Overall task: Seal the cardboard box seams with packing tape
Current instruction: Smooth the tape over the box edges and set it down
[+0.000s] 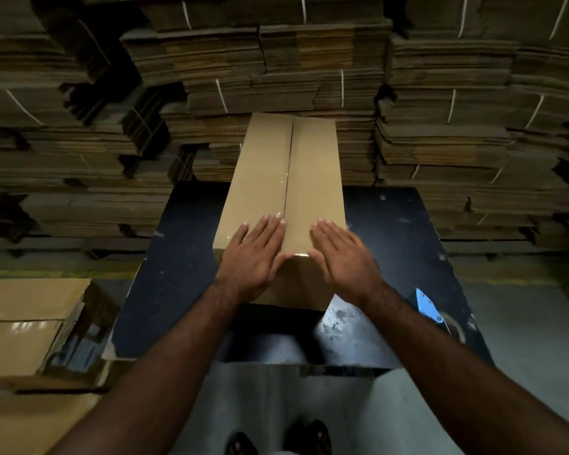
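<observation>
A long brown cardboard box [270, 178] lies on a black table [178, 267], its top flaps meeting in a centre seam [289, 159] that runs away from me. Clear tape glints along the seam and at the near top edge. My left hand [257, 254] lies flat with straight fingers on the left flap at the box's near end. My right hand [342, 257] lies flat on the right flap beside it. A blue tape dispenser [431, 307] with a tape roll rests on the table at the near right, apart from both hands.
Tall stacks of flattened, strapped cardboard [276, 67] fill the whole background behind the table. More brown boxes [23, 326] stand low at the left. My feet [276, 438] show on the grey floor below the table's near edge.
</observation>
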`<state>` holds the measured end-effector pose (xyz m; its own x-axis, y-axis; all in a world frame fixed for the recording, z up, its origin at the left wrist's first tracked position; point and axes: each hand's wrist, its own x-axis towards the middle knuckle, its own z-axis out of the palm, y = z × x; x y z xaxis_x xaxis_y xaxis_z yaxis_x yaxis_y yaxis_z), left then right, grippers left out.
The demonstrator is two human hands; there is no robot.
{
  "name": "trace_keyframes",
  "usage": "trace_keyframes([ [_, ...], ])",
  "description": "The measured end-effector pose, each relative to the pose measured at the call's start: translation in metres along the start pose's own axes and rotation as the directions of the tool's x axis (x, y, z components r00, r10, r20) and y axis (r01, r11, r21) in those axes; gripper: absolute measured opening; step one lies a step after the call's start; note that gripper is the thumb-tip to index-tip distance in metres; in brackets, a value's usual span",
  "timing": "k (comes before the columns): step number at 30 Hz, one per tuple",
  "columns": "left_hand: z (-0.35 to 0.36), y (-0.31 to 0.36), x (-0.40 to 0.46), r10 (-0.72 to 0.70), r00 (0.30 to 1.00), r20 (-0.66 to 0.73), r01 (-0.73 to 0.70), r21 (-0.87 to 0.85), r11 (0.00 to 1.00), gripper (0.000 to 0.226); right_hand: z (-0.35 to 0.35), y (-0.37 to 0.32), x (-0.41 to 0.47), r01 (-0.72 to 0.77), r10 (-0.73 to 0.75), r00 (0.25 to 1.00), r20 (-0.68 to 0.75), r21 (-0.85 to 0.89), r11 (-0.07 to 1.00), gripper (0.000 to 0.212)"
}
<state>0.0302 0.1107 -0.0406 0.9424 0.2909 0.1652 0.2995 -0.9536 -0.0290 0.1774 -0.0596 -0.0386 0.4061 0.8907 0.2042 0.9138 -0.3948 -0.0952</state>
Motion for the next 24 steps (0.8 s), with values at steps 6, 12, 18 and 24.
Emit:
trace_keyframes([
  [6, 0.007, 0.005, 0.001, 0.05, 0.999, 0.0, -0.05, 0.069, 0.996, 0.068, 0.02, 0.028, -0.003, 0.205, -0.206, 0.979, -0.001, -0.082, 0.975, 0.065],
  [12, 0.0, 0.027, 0.007, -0.015, 1.0, -0.024, 0.015, -0.002, 1.0, 0.07, 0.008, 0.039, -0.008, 0.142, -0.141, 0.99, -0.018, 0.047, 0.989, 0.069],
  [18, 0.01, 0.03, 0.013, 0.041, 0.999, -0.028, -0.039, 0.057, 0.998, 0.065, 0.025, 0.045, -0.004, 0.19, -0.19, 0.981, -0.027, -0.025, 0.982, 0.067],
  [24, 0.007, 0.034, 0.01, 0.069, 0.996, -0.056, -0.068, 0.021, 0.997, 0.067, 0.016, 0.055, -0.03, 0.103, -0.089, 0.993, -0.077, 0.209, 0.972, 0.092],
])
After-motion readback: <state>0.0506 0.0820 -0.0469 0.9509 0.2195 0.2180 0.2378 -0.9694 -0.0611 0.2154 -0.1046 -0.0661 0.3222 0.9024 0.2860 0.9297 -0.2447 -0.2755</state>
